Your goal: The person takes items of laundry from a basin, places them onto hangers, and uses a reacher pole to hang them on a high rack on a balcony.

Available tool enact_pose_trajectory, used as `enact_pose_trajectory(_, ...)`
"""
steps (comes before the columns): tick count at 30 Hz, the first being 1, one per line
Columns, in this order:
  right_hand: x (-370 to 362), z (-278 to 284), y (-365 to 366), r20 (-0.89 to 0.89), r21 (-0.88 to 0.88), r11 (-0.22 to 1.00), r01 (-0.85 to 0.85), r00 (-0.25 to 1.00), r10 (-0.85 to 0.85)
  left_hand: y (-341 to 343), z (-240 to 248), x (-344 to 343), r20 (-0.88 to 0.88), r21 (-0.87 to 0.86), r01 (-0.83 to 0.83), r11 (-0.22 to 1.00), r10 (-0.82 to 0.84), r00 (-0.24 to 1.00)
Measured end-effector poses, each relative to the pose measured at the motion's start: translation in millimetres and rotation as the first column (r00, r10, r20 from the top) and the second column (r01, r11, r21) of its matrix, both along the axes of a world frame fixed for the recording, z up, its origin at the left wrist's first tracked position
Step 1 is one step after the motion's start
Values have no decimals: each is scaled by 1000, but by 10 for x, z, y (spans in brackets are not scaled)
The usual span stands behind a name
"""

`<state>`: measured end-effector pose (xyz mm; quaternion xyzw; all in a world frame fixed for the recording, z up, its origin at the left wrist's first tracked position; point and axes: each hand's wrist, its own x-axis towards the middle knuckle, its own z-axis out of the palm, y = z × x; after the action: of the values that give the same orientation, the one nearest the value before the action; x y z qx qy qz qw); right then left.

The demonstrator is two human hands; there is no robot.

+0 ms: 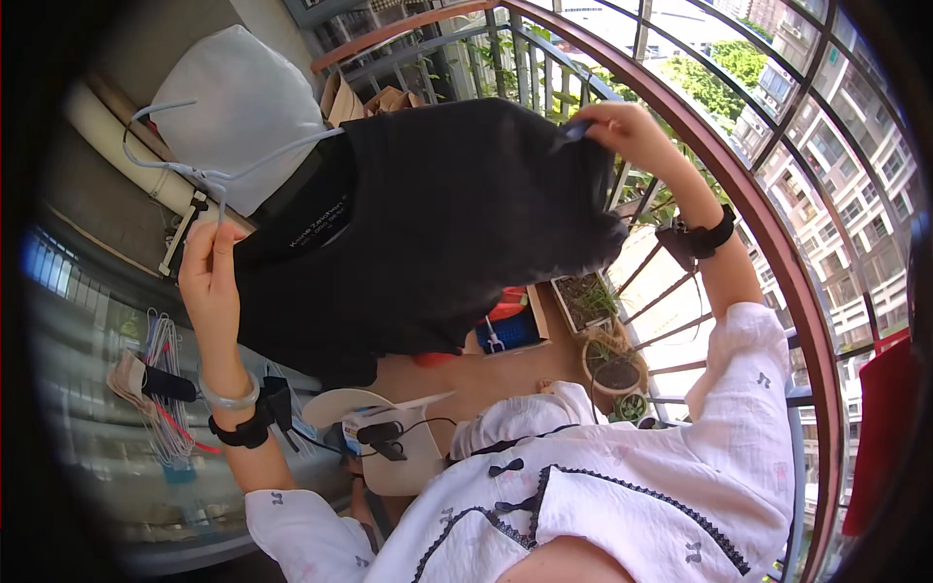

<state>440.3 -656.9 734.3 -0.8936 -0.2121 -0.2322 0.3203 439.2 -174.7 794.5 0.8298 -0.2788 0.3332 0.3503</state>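
A black T-shirt [437, 194] is stretched out in front of me between my two hands. My left hand [211, 267] pinches the hook of a light blue clothes hanger [209, 177] beside the shirt's neckline. One arm of the hanger runs into the neck opening, while the other sticks out on the left, outside the cloth. At the far right end of the shirt, my right hand [622, 131] is closed on the fabric near the sleeve. A small dark blue bit shows at those fingertips; I cannot tell what it is.
A white plastic bag [238, 107] bulges behind the hanger. Wire hangers [170, 408] hang at the left by the glass. Below stand a white stool [403, 457], an open box [515, 325] and potted plants [614, 369]. A balcony railing [768, 223] curves along the right.
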Motion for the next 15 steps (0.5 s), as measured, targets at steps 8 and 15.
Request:
enact_pose_trajectory(8, 178, -500, -113, -161, 351, 936, 31, 987, 28, -21, -8, -568, -403, -255, 73, 964, -174, 899)
enact_pose_trajectory(15, 492, -1044, 201, -340, 383, 922, -49, 921, 190, -167, -314, -1248, -660, -410, -6, 912, -292, 693)
